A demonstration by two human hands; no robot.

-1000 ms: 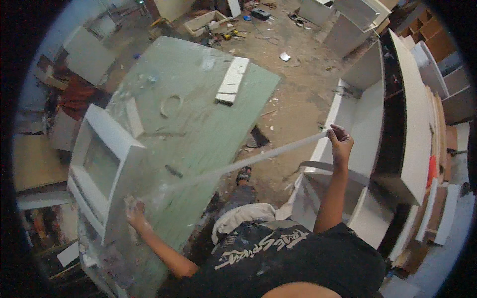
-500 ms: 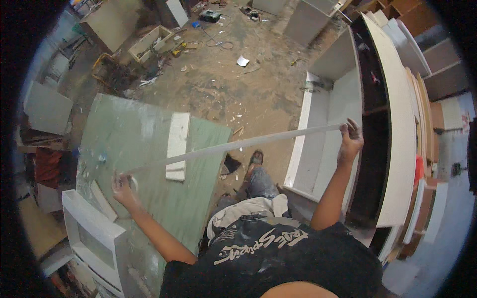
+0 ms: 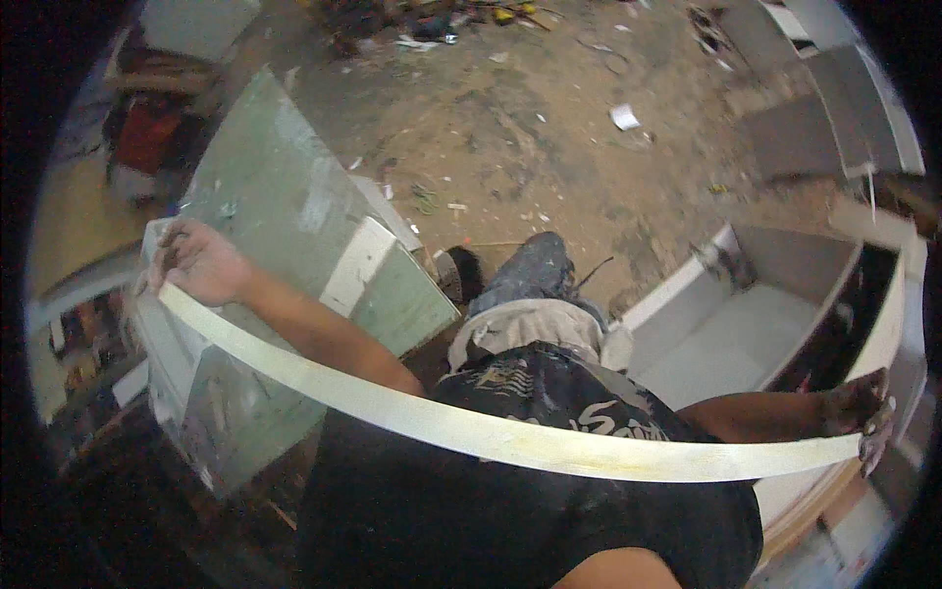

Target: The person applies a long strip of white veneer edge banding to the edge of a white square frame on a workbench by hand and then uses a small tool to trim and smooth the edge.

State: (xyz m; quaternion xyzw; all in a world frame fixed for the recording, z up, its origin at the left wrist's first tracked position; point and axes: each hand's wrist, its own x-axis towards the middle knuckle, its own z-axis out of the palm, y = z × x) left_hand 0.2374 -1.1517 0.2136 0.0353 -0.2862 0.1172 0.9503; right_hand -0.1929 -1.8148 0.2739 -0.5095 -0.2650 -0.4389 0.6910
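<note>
A long, narrow white strip (image 3: 471, 435) stretches across the front of my body, close to my chest. It looks bowed in this wide view. My left hand (image 3: 204, 263) is closed on its left end, fingers curled and dusty white. At the other end, my right hand (image 3: 863, 410) grips the strip's tip, its fingertips partly dark against the background. Behind the strip, below my left forearm, lies a pale green board (image 3: 265, 167) with a short white piece (image 3: 359, 263) on it.
An open white-lined cabinet box (image 3: 721, 334) with a dark side lies to the right. Scraps and a white paper piece (image 3: 624, 117) are scattered on the brown floor (image 3: 491, 147). Grey panels (image 3: 797, 137) stand at the far right. A whitish frame (image 3: 162, 334) is beneath my left hand.
Both hands have brought the strip nearer to my chest, and its broad face now shows. My view has turned, shifting the green board and the cabinet box in the picture.
</note>
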